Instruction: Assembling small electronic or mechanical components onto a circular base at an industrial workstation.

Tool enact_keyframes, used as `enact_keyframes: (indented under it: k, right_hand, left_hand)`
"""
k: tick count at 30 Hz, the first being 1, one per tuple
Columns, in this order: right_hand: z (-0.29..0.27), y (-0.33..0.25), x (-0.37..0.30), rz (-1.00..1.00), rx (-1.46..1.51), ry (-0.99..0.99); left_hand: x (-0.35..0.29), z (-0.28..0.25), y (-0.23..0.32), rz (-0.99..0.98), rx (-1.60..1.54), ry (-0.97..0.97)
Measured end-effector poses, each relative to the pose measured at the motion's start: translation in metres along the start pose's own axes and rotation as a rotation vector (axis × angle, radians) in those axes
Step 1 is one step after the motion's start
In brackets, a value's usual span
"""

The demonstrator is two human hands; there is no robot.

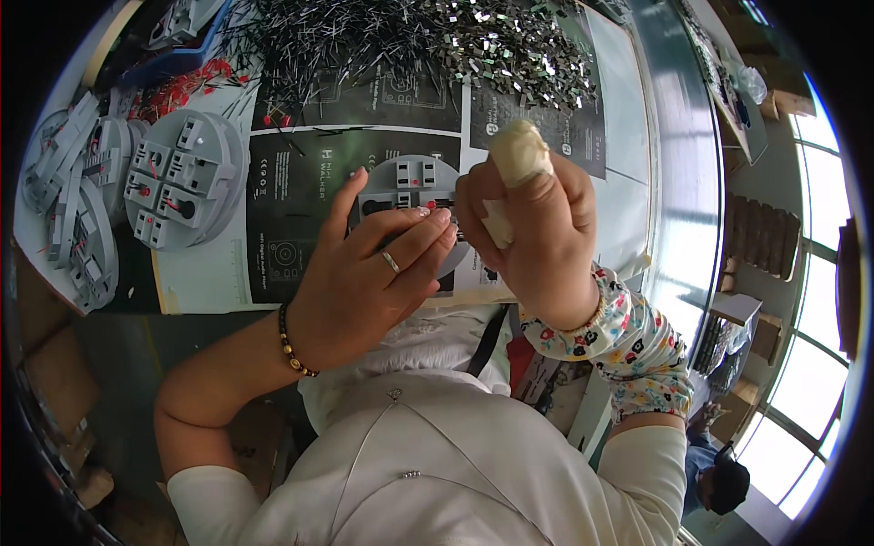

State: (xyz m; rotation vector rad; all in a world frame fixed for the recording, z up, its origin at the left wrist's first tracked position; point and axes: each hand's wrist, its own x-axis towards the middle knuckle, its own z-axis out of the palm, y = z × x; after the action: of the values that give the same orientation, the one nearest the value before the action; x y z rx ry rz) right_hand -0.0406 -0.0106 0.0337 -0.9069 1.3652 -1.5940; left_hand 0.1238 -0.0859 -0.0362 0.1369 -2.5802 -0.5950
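A round grey plastic housing (426, 171) with raised blocks, dark slots and a small red part lies on the table in front of me, partly covered by my hands. My left hand (369, 273) steadies it, thumb by its left rim and the other fingertips bunched over the red part near its middle. Whatever lies under those fingertips is hidden. Just to the right, my right hand (537, 232) is raised in a fist, with cream tape (521, 153) wrapped about the thumb and another piece on a finger. Anything inside the fist cannot be made out.
Similar grey housings (182, 180) are stacked at the left. Behind them stands a blue bin (173, 64) beside scattered red pieces (196, 89). Along the back lie heaps of thin black pieces (323, 45) and small shiny metal plates (519, 45). Printed black sheets (291, 191) cover the tabletop.
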Motion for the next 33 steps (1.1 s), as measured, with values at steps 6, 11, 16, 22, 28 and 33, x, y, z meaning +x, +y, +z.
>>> enact_keyframes:
  k: [6, 11, 16, 22, 28, 33]
  right_hand:
    - [-0.002, 0.000, 0.000, -0.029, -0.025, 0.026]
    - [0.001, 0.001, 0.000, -0.045, -0.054, 0.017]
    - [0.006, 0.002, -0.002, -0.090, -0.167, -0.009]
    - [-0.008, 0.003, -0.016, -0.286, 0.144, -0.016]
    - [-0.004, 0.016, -0.026, -0.280, 0.020, 0.011]
    - [0.003, 0.021, -0.024, -0.304, -0.063, 0.021]
  left_hand:
    - [-0.001, 0.004, 0.002, 0.003, 0.036, 0.019]
    - [-0.002, 0.002, 0.001, -0.002, 0.027, 0.025]
    - [-0.001, 0.001, 0.001, 0.004, 0.007, 0.026]
    - [0.000, 0.003, 0.001, -0.020, 0.012, 0.004]
    - [-0.002, 0.004, -0.001, -0.019, -0.028, -0.003]
    - [-0.004, -0.001, -0.003, 0.002, -0.023, -0.005]
